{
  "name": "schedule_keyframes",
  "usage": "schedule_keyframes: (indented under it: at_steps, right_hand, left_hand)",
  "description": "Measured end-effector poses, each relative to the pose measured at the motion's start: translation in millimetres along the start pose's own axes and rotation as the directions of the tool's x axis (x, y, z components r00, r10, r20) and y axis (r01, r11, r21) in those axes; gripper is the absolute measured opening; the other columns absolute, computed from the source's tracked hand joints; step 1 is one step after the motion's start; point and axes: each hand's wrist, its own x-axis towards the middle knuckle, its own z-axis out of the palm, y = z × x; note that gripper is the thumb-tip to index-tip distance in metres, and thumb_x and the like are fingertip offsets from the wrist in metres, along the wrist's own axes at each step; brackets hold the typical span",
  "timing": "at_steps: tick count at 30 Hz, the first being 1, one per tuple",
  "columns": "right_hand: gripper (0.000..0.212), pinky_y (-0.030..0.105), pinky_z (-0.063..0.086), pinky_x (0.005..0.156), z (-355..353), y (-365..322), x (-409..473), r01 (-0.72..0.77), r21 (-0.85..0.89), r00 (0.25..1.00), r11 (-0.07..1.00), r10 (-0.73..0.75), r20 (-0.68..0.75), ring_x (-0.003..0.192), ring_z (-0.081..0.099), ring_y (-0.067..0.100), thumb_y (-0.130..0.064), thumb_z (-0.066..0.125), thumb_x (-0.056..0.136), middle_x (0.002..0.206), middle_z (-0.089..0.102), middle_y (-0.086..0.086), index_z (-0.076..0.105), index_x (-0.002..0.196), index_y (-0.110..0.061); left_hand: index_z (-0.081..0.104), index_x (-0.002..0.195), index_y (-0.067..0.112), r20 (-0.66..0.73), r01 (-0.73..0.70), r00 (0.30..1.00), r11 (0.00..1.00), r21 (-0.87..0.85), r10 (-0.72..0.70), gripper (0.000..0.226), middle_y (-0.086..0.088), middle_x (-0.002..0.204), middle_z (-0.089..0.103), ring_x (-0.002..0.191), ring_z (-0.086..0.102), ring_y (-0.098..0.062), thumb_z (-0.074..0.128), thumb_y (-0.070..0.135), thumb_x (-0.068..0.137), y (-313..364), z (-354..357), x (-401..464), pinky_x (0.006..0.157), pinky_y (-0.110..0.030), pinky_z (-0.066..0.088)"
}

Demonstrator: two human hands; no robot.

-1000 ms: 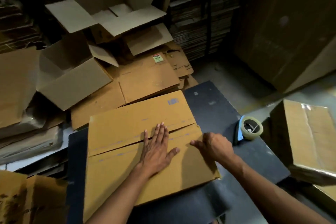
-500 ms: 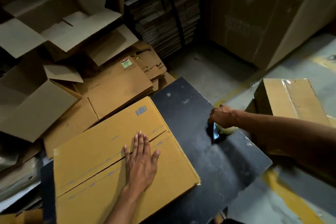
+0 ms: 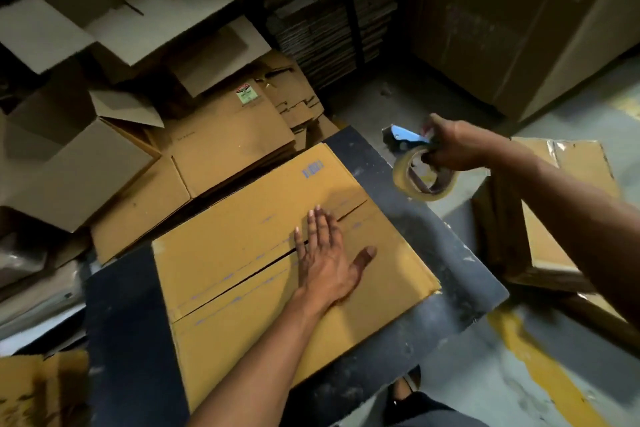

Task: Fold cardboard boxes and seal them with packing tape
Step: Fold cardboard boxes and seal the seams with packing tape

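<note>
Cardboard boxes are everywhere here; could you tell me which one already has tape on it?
The closed box on the floor at right, beyond the right hand, shows shiny tape along its top seam. The box under the left hand has a bare seam.

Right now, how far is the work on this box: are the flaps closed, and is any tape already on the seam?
Done: the flaps of the box are folded shut, and the left hand presses flat across the seam. In hand: the right hand grips the tape dispenser in the air beside the box. Left: the seam looks bare, so taping remains. A taped box sits at the right.
</note>
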Motion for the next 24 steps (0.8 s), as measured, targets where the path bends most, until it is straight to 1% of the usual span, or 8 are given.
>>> schedule_keyframes:
  at_steps: [2, 5, 10, 12, 14, 15, 19, 24]
  right_hand:
    - [0.049, 0.047, 0.064, 0.074, -15.6, -29.7, -16.7, -0.018, 0.239, 1.0, 0.971, 0.014, 0.016, 0.087, 0.073, 0.028, -0.008, 0.073, 0.09, 0.105, 0.068, 0.011, 0.047, 0.128, -0.023]
    - [0.063, 0.045, 0.065, 0.071, -4.3, -83.9, -39.2, -0.016, 0.396, 0.993, 0.918, -0.032, 0.114, 0.088, 0.075, 0.028, -0.001, 0.076, 0.085, 0.113, 0.064, 0.008, 0.05, 0.137, -0.027]
    - [0.065, 0.026, 0.059, 0.056, 67.5, -189.6, -65.5, 0.255, 0.235, 0.96, 0.938, -0.276, 0.057, 0.077, 0.069, 0.015, -0.017, 0.087, 0.076, 0.104, 0.063, -0.003, 0.055, 0.131, -0.031]
    - [0.065, 0.024, 0.058, 0.057, 99.6, -223.0, -72.2, 0.358, 0.217, 0.926, 0.908, -0.375, 0.041, 0.083, 0.066, 0.009, -0.02, 0.089, 0.073, 0.108, 0.064, -0.007, 0.056, 0.128, -0.032]
    - [0.066, 0.025, 0.061, 0.069, 126.8, -253.1, -75.7, 0.403, 0.234, 0.904, 0.885, -0.425, 0.052, 0.096, 0.065, 0.008, -0.02, 0.089, 0.074, 0.117, 0.063, -0.01, 0.055, 0.129, -0.033]
    - [0.067, 0.024, 0.061, 0.073, 137.6, -267.7, -76.0, 0.427, 0.222, 0.893, 0.877, -0.448, 0.05, 0.101, 0.064, 0.008, -0.022, 0.089, 0.075, 0.119, 0.063, -0.011, 0.054, 0.131, -0.033]
    - [0.073, 0.026, 0.061, 0.078, 176.4, -303.8, -69.4, 0.521, 0.127, 0.841, 0.844, -0.533, 0.088, 0.104, 0.062, 0.006, -0.045, 0.09, 0.073, 0.119, 0.063, -0.014, 0.05, 0.132, -0.037]
    - [0.075, 0.032, 0.063, 0.079, 210.1, -306.7, -67.1, 0.548, 0.008, 0.827, 0.837, -0.543, 0.145, 0.107, 0.061, 0.01, -0.053, 0.087, 0.073, 0.124, 0.062, -0.011, 0.045, 0.134, -0.041]
  left_hand:
    - [-0.013, 0.162, 0.007, 0.037, -0.052, 0.998, 0.998, -0.042, 0.053, 0.115, -0.014, 0.167, -0.028, 0.154, -0.029, -0.026, 0.0, 0.088, 0.082, -6.2, -11.5, -4.0, 0.121, -0.05, -0.022]
    - [-0.014, 0.162, 0.012, 0.096, -0.079, 0.992, 0.997, 0.012, 0.077, 0.11, -0.009, 0.166, -0.031, 0.153, -0.031, -0.023, 0.008, 0.088, 0.086, -37.3, -25.1, -29.3, 0.121, -0.059, -0.02]
    - [-0.025, 0.158, 0.017, 0.045, 0.191, 0.981, 0.982, -0.011, -0.19, 0.115, 0.0, 0.161, -0.04, 0.151, -0.034, -0.018, 0.005, 0.097, 0.08, -160.8, -20.3, -123.4, 0.113, -0.063, -0.031]
    - [-0.004, 0.163, 0.015, -0.134, 0.204, 0.971, 0.978, 0.031, -0.198, 0.114, -0.003, 0.169, -0.018, 0.159, -0.005, -0.023, 0.016, 0.096, 0.085, -214.0, -11.1, -163.7, 0.115, -0.069, -0.02]
    - [0.025, 0.162, 0.01, -0.1, 0.199, 0.976, 0.979, 0.055, -0.193, 0.11, -0.008, 0.17, 0.015, 0.152, 0.033, -0.028, 0.031, 0.091, 0.088, -242.7, 1.0, -188.3, 0.114, -0.07, 0.004]
    - [0.029, 0.161, 0.009, -0.086, 0.179, 0.981, 0.983, 0.045, -0.174, 0.109, -0.009, 0.169, 0.021, 0.149, 0.037, -0.03, 0.035, 0.09, 0.089, -247.0, 5.8, -193.0, 0.113, -0.069, 0.008]
    - [0.032, 0.16, 0.009, -0.186, 0.171, 0.967, 0.984, -0.041, -0.175, 0.113, -0.008, 0.169, 0.026, 0.152, 0.031, -0.03, 0.037, 0.093, 0.084, -242.7, 19.0, -186.4, 0.114, -0.07, 0.01]
    - [0.028, 0.162, 0.012, -0.233, 0.186, 0.949, 0.973, -0.136, -0.213, 0.114, -0.006, 0.171, 0.018, 0.157, 0.018, -0.032, 0.034, 0.095, 0.083, -241.1, 29.5, -187.1, 0.117, -0.071, 0.004]
